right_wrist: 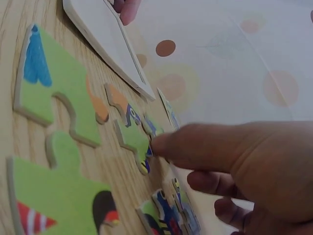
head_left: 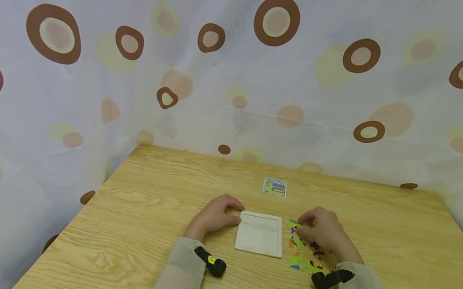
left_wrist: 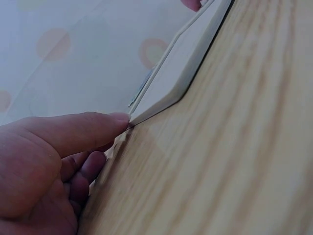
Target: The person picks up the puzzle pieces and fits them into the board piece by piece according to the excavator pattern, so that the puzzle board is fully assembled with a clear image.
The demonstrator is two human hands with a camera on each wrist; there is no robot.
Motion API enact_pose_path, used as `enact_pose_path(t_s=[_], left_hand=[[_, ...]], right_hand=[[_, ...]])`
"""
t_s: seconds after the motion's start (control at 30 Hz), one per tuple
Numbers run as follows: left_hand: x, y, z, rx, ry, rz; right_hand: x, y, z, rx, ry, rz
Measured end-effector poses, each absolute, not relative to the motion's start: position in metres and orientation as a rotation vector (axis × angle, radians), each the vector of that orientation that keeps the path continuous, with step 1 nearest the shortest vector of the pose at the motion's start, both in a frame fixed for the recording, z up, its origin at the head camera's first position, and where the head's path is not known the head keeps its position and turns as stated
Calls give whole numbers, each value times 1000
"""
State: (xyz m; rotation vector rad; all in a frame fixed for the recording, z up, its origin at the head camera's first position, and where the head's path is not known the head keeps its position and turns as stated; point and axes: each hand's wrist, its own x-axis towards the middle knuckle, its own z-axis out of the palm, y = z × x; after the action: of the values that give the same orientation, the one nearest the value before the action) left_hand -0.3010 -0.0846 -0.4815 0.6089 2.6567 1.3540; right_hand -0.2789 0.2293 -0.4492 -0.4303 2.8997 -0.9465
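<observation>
A square pale puzzle tray (head_left: 260, 235) with a raised rim lies flat on the table. My left hand (head_left: 216, 215) is at its left edge, thumb and forefinger apart; the left wrist view shows the thumb (left_wrist: 98, 129) right at the tray's corner. Over a group of jigsaw pieces beside the tray is my right hand (head_left: 321, 229). Its thumb and forefinger come down around a green piece (head_left: 293, 224) at the group's far end. In the right wrist view the thumb hides the forefinger, so I cannot tell whether they pinch that piece.
A small picture card (head_left: 275, 187) lies behind the tray. Several pieces, including a green one with a blue patch (right_wrist: 54, 83), lie picture side up near my right wrist. The wooden table (head_left: 131, 230) ends at a patterned curtain (head_left: 231, 89).
</observation>
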Motion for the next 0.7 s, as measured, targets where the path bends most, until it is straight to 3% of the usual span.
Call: enact_pose_path(t_s=[0.7], left_hand=[[-301,-84,-478,600,2638,1376]], right_hand=[[-275,205,-437,-662,2815,-1180]])
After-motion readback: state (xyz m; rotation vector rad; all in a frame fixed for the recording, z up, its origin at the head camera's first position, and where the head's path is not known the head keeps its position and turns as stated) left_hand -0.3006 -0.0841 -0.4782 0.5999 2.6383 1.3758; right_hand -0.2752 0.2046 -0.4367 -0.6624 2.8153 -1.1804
